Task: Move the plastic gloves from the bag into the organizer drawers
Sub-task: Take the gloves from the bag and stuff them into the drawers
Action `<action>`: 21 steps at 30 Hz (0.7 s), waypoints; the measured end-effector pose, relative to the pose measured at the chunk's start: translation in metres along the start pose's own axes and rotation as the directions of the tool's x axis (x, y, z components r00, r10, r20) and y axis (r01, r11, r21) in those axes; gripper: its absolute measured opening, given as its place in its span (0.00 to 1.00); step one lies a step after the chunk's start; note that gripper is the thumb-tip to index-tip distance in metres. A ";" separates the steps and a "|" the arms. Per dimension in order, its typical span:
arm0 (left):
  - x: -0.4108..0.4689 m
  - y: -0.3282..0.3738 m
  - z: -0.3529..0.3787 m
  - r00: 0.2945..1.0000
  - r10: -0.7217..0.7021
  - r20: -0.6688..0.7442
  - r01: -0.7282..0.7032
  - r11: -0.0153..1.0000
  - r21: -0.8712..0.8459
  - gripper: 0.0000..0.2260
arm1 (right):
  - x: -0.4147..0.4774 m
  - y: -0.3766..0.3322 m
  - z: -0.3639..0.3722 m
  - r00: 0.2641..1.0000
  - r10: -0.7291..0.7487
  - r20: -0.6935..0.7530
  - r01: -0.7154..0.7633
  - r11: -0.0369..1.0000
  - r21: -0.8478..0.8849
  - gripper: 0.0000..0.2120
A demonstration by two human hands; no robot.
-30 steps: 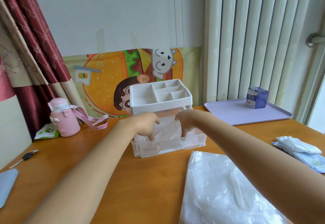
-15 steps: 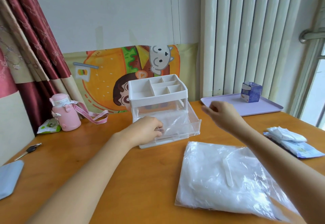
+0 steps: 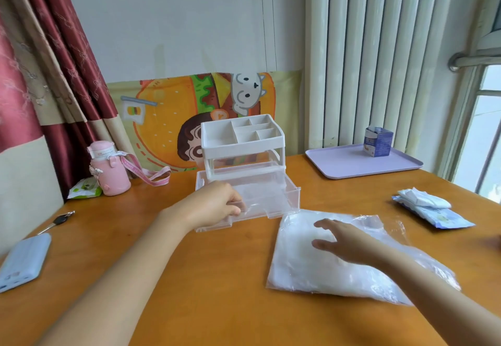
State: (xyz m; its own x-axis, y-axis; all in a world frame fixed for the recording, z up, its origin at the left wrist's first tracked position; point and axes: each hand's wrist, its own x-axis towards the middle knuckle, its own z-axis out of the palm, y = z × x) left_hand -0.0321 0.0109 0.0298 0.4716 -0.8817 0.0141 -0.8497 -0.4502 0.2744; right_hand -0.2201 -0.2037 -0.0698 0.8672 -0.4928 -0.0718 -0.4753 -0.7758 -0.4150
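Left hand (image 3: 214,206): fingers (image 3: 234,204) curled over the front left edge of the drawer (image 3: 273,196), gripping it.
Right hand (image 3: 345,241): fingers (image 3: 325,224) straight and spread above the bag (image 3: 311,272); contact unclear.
Drawer: clear, standing out from the base of the organizer (image 3: 241,139), stretching right of the left fingers.
Bag: clear, flat on the table (image 3: 189,278) under the right fingers, holding white gloves (image 3: 295,259); its far corner lies just beside the drawer's front.
Tray (image 3: 349,169): lilac, well beyond the right fingers, bearing a carton (image 3: 378,142).
Bottle (image 3: 109,172): pink, well left of the left fingers.
Wipes (image 3: 431,208): well right of the right fingers.
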 end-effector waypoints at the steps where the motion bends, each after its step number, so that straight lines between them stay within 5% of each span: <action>1: -0.001 0.000 0.001 1.000 0.007 -0.012 -0.007 1.000 -0.009 0.08 | 0.003 -0.002 -0.002 0.999 -0.008 -0.037 0.009 1.000 0.014 0.27; 13: 0.015 0.003 -0.001 0.998 0.039 -0.047 -0.041 0.997 -0.060 0.09 | 0.028 -0.041 -0.040 0.947 -0.120 -0.297 0.227 0.905 0.361 0.45; 21: 0.025 0.013 -0.002 0.996 0.084 -0.035 -0.084 0.996 -0.011 0.10 | 0.036 -0.041 -0.041 0.901 -0.133 -0.414 0.270 0.917 0.292 0.24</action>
State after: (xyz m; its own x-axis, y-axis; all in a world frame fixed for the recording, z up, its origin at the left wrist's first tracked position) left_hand -0.0310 -0.0170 0.0357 0.4070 -0.9107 0.0710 -0.8838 -0.3730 0.2824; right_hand -0.1757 -0.2054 -0.0184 0.7828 -0.5033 0.3659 -0.1584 -0.7298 -0.6650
